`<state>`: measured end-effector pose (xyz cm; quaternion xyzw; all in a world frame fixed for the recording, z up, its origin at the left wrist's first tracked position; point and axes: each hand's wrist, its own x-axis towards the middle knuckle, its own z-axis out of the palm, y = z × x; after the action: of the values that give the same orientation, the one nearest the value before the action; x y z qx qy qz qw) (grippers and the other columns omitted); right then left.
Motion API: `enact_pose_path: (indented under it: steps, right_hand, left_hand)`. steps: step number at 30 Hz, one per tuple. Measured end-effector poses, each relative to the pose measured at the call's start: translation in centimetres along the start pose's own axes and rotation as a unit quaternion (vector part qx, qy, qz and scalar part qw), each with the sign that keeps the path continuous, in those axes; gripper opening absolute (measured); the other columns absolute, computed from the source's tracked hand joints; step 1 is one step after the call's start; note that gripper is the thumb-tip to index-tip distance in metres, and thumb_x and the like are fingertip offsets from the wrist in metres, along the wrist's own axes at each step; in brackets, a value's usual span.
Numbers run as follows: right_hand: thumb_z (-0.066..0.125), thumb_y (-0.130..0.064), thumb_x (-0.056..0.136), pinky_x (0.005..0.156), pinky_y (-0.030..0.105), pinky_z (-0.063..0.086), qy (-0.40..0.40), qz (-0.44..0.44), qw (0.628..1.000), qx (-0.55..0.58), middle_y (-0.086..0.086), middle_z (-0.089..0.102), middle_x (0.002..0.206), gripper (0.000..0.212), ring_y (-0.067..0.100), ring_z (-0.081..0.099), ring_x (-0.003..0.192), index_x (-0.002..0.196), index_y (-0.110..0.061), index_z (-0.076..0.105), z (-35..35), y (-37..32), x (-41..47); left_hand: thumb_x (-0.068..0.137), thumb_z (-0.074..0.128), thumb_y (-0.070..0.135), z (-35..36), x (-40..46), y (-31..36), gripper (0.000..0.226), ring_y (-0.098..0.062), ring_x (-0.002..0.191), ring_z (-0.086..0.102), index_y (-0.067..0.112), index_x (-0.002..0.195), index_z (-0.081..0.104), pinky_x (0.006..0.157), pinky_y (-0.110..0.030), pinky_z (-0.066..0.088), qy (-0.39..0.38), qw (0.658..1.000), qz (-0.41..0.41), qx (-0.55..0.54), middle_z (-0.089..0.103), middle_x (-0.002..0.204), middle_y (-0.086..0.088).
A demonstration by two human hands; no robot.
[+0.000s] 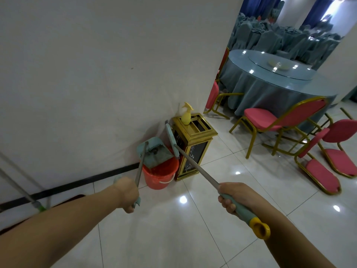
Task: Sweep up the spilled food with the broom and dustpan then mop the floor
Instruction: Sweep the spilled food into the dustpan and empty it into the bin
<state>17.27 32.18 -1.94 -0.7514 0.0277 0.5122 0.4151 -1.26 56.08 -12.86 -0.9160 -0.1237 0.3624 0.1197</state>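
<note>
My left hand (126, 194) grips the metal handle of the teal dustpan (154, 153), whose pan is tipped over the mouth of the red bucket (160, 175). My right hand (231, 198) grips the teal end of the broom handle (197, 167), just above its yellow hanging loop. The broom head (172, 140) is raised, between the dustpan and the gold bin. A mop handle (17, 188) with a green joint leans against the wall at the far left; its head is hidden behind my left arm.
A gold and black bin (193, 147) stands against the wall corner with a yellow spray bottle (186, 115) on top. Right of it are red chairs (270, 120) with gold frames and a round table (270, 82) under a blue cloth. The floor is glossy white tile.
</note>
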Motion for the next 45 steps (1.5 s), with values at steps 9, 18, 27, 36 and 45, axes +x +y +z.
enact_pose_path:
  steps: [9,18,27,36,45]
  right_hand:
    - [0.050,-0.014,0.093,0.035,0.017,0.041,0.001,-0.018,1.000,0.003,0.011,0.052,0.064,0.013,0.010,0.042,0.033,0.097,-0.002,0.052,1.0,-0.6,0.2]
    - [0.052,-0.014,0.093,0.035,0.016,0.042,-0.005,-0.005,1.000,0.003,0.011,0.051,0.064,0.014,0.010,0.042,0.033,0.097,0.000,0.052,1.2,-0.5,0.5]
    - [0.053,-0.013,0.093,0.034,0.016,0.042,-0.006,-0.003,1.000,0.002,0.013,0.052,0.065,0.016,0.011,0.043,0.030,0.102,0.000,0.053,1.3,-0.2,1.7]
    - [0.050,-0.011,0.095,0.031,0.016,0.039,-0.036,0.007,0.999,0.026,0.012,0.049,0.061,0.011,0.011,0.041,0.029,0.093,0.000,0.051,2.6,0.8,5.1]
    - [0.051,-0.009,0.094,0.031,0.015,0.039,-0.034,0.037,0.998,0.036,0.014,0.050,0.064,0.010,0.011,0.042,0.028,0.087,-0.001,0.052,3.8,3.6,9.4]
  left_hand:
    - [0.087,0.048,0.047,0.1,-0.9,-0.5,0.043,-0.018,0.074,0.050,0.011,0.101,0.068,0.067,-0.032,0.044,0.031,0.999,0.009,-0.011,0.053,0.075,-0.001]
    - [0.086,0.047,0.052,1.4,-1.5,1.3,0.049,-0.022,0.074,0.050,0.010,0.102,0.067,0.077,-0.035,0.053,0.031,0.998,0.014,-0.051,0.040,0.061,0.001]
    - [0.084,0.043,0.060,1.2,-2.7,-0.1,0.050,-0.017,0.068,0.049,0.015,0.091,0.063,0.060,-0.030,0.043,0.100,0.983,-0.048,-0.145,0.048,0.069,0.003]
    - [0.088,0.036,0.068,-1.3,-5.0,-0.7,0.046,-0.014,0.069,0.051,0.030,0.061,0.036,0.055,-0.028,0.035,0.169,0.898,-0.197,-0.354,0.044,0.063,0.009]
    - [0.089,0.036,0.067,0.0,-7.5,-2.8,0.056,-0.021,0.059,0.051,0.023,0.055,0.046,0.050,-0.026,0.032,0.192,0.770,-0.315,-0.520,0.049,0.056,0.003]
